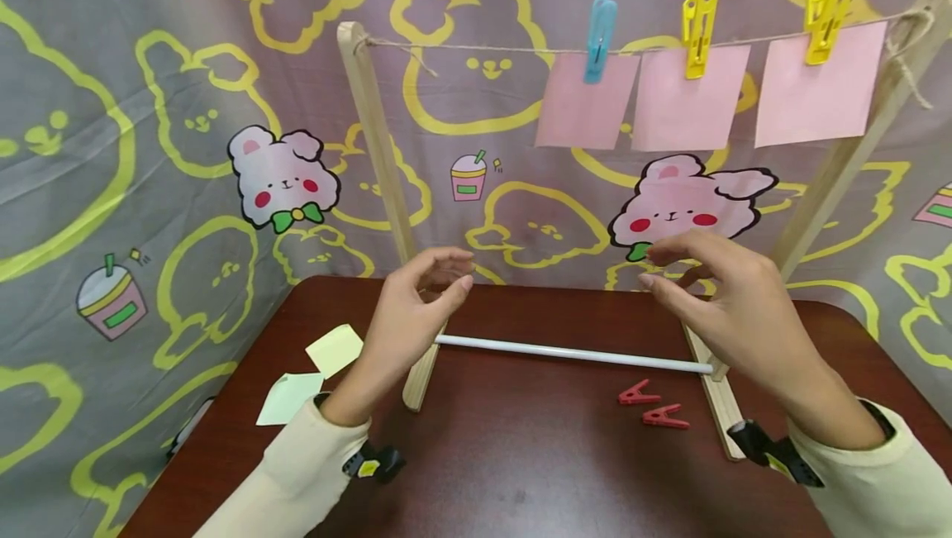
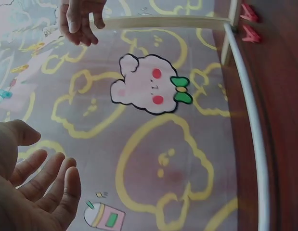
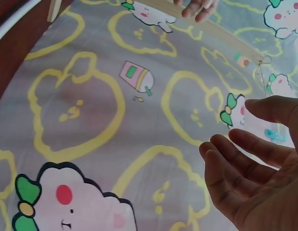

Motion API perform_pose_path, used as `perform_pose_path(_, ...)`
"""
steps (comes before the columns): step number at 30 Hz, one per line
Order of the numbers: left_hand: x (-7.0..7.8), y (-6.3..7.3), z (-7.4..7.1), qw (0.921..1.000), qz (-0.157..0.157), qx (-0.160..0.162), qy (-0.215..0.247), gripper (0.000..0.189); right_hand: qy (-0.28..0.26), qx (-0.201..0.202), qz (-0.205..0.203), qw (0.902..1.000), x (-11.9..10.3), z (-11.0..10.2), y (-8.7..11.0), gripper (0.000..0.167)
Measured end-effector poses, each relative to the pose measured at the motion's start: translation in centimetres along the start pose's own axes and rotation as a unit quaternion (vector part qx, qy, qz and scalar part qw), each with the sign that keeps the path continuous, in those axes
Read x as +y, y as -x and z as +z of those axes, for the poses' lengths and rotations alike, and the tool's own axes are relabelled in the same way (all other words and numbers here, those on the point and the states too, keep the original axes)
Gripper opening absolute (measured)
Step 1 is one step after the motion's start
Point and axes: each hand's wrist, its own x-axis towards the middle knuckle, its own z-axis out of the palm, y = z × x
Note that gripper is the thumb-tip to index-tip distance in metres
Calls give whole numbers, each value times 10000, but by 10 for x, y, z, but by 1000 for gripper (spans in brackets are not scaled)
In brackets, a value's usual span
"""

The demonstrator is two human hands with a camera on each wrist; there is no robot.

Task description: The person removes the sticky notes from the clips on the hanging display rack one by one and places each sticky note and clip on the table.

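Both hands are raised in the air with nothing in them. In the head view the left hand (image 1: 418, 307) is near the left post of a wooden frame (image 1: 381, 141), its fingers loosely bent and apart from the thumb. The right hand (image 1: 732, 307) hovers in front of the right post in a like pose. Above, a string (image 1: 476, 48) spans the posts. Three pink paper squares (image 1: 583, 112) hang from it, one under a blue clothespin (image 1: 599, 38), the others under yellow clothespins (image 1: 697, 34). Two red clothespins (image 1: 640, 394) lie on the table below the right hand.
A pale yellow sticky note (image 1: 335, 349) and a pale green one (image 1: 290, 399) lie at the left of the dark red table (image 1: 521, 464). A white rod (image 1: 565, 352) joins the frame's feet low down. A patterned curtain (image 1: 186, 191) hangs behind.
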Motion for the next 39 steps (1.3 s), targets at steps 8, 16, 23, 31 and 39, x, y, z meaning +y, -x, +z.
perform_pose_path(8, 15, -16, 14, 9970, 268, 182, 705, 26, -281, 294, 16, 9992, -8, -5, -16, 28)
perform_pose_path(16, 32, -31, 28, 9890, 564, 263, 1338, 26, -590, 634, -86, 9962, -25, -12, -41, 25)
perform_pose_path(23, 48, -46, 34, 9818, 621, 438, 1742, 27, -754, 693, 38, 9947, -39, -18, -59, 24)
perform_pose_path(31, 61, -63, 43, 9680, 790, 616, 2299, 28, -1305, 870, -7, 9876, -51, -21, -80, 20)
perform_pose_path(39, 73, -79, 52, 9616, 1037, 797, 2414, 32, -1695, 1080, 13, 9796, -60, -27, -102, 21)
